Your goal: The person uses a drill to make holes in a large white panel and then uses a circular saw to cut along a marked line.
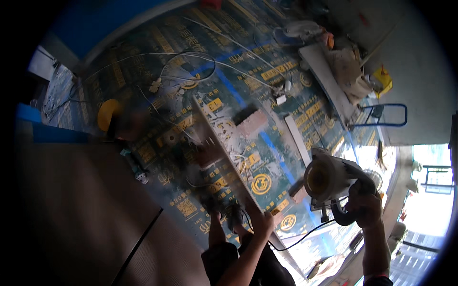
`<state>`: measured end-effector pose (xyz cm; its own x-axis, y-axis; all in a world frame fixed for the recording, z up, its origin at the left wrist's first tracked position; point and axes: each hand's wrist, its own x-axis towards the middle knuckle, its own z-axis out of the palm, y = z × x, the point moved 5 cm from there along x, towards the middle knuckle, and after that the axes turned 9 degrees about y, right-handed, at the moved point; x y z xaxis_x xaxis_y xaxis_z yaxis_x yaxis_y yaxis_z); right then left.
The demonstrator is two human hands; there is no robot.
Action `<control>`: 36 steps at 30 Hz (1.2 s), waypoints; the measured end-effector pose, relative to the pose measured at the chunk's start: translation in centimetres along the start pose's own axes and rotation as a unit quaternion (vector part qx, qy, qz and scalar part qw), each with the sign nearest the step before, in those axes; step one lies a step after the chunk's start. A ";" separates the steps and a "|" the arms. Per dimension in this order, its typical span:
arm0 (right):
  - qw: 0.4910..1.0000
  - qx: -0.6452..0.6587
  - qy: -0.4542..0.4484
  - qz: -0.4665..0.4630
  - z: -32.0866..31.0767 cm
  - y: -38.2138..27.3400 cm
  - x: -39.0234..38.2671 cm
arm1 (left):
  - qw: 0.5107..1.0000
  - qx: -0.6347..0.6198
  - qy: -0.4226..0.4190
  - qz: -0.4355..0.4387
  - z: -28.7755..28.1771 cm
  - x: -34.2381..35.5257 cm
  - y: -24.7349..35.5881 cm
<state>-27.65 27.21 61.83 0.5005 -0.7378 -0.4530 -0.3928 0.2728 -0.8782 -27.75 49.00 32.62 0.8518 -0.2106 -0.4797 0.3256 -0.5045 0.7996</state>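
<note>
In my right hand [366, 205] is a corded power saw [329, 178], probably a circular saw, with a pale round motor housing and a dark curved handle. My fingers wrap round that handle, and the saw is held up off the floor at the right. A black cord [305, 240] runs from it toward my legs. My left hand [261, 224] grips the edge of a long narrow board [230, 161], which slants from the middle of the floor back toward me. The saw and the board are apart. The saw's blade cannot be made out.
Red bricks [252, 123] and a pale strip [296, 138] lie on the printed green floor covering [281, 212] amid white debris. Loose cables [214, 63] cross farther back. Sacks [346, 71] and a blue-handled trolley [405, 114] stand by the right wall. A teal tool [136, 164] lies left.
</note>
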 end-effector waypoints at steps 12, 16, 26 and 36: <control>0.975 -0.100 -0.119 -0.158 21.3 -5.4 10.5 | 0.996 -0.073 -0.039 -0.031 2.2 -0.4 1.5; 0.958 -0.145 -0.161 -0.190 25.5 -6.3 13.0 | 0.993 -0.098 -0.050 -0.030 2.8 -0.1 3.2; 0.906 -0.263 -0.158 -0.292 29.5 -5.4 16.0 | 0.990 -0.119 -0.044 -0.056 3.9 0.6 4.7; 0.906 -0.274 -0.153 -0.285 30.2 -5.4 15.5 | 0.990 -0.114 -0.060 -0.051 3.7 0.5 4.8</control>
<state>5.58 32.93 54.92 0.9000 -0.4335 -0.0447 -0.2849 -0.5076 -0.8131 -27.27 43.37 34.93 0.7593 -0.2735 -0.5904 0.5027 -0.3296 0.7992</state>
